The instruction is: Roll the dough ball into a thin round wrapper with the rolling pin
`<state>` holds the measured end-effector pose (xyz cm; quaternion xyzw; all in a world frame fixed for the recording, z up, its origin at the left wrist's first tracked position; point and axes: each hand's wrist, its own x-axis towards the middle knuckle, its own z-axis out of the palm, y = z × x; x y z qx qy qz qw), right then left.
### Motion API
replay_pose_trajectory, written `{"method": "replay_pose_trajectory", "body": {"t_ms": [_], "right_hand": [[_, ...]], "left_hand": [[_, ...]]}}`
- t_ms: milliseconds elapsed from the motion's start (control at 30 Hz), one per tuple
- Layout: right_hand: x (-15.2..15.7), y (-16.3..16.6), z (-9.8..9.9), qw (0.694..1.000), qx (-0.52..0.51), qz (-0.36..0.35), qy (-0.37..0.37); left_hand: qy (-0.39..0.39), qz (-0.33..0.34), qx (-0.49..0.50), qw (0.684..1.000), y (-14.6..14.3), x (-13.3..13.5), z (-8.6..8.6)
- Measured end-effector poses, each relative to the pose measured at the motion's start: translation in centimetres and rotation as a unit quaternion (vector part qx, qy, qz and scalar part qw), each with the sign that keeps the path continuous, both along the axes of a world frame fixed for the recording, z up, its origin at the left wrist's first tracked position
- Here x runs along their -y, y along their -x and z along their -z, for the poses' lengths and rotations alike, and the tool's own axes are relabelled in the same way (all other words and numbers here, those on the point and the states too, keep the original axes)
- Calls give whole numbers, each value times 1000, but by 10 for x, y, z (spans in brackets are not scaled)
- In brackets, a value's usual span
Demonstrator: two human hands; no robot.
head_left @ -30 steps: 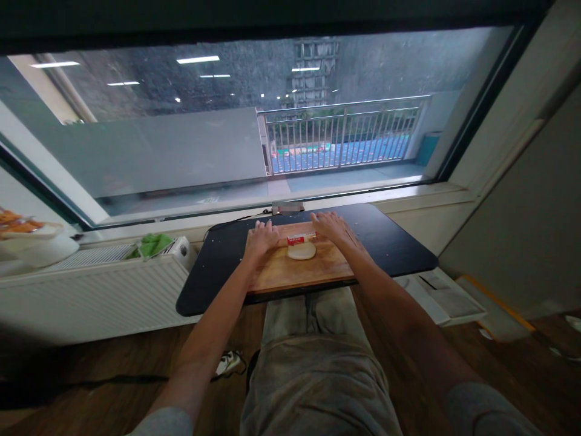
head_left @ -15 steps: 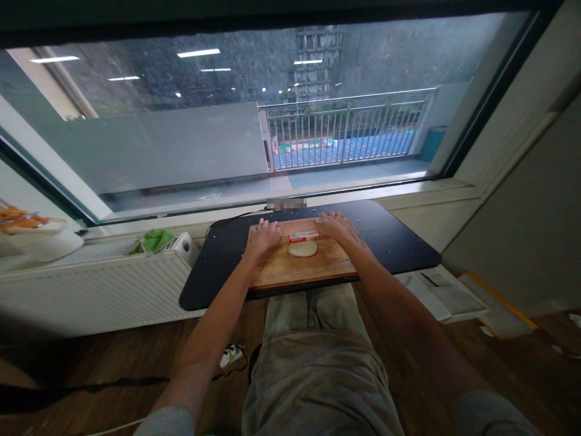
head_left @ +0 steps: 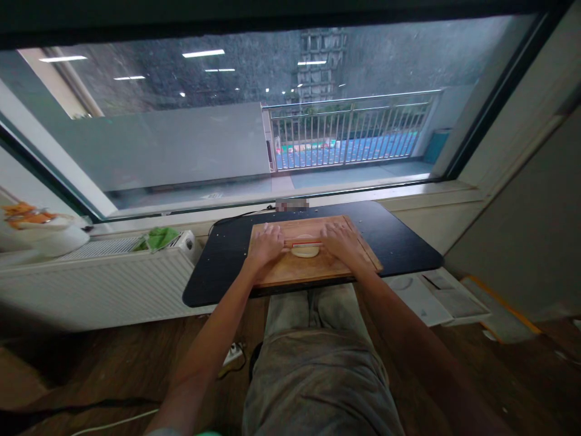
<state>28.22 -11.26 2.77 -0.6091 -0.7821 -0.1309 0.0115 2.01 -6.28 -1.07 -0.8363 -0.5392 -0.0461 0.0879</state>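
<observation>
Centre frame, the black table (head_left: 204, 280) is topped by the wooden board (head_left: 281, 276). Over the roller's ends the left hand (head_left: 267, 243) and right hand (head_left: 340, 239) are laid; whether it is gripped cannot be told. And the red-marked roller (head_left: 307, 244) has been drawn back, across the pale dough disc (head_left: 305, 253) mid-board: flattening, seemingly, is being done.

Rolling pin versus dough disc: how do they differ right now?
Shape: the rolling pin is long and narrow, while the dough disc is flat and rounded.
Colour: the rolling pin shows red, but the dough disc is plain and pale.
Position: the rolling pin lies across the dough disc; the dough disc lies on the wooden board.
Shared: both are between the left hand and right hand.
</observation>
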Motion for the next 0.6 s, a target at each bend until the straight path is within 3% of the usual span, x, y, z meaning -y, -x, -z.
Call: {"method": "replay_pose_trajectory", "body": {"t_ms": [300, 467, 600], "right_hand": [[39, 15, 7, 985, -109, 117, -67], [52, 18, 21, 975, -149, 130, -105], [45, 16, 24, 975, -149, 130, -100]], "left_hand": [[-29, 10, -16, 999, -7, 37, -13], [-25, -20, 5, 999, -11, 47, -16], [-12, -23, 27, 999, -10, 43, -13]]}}
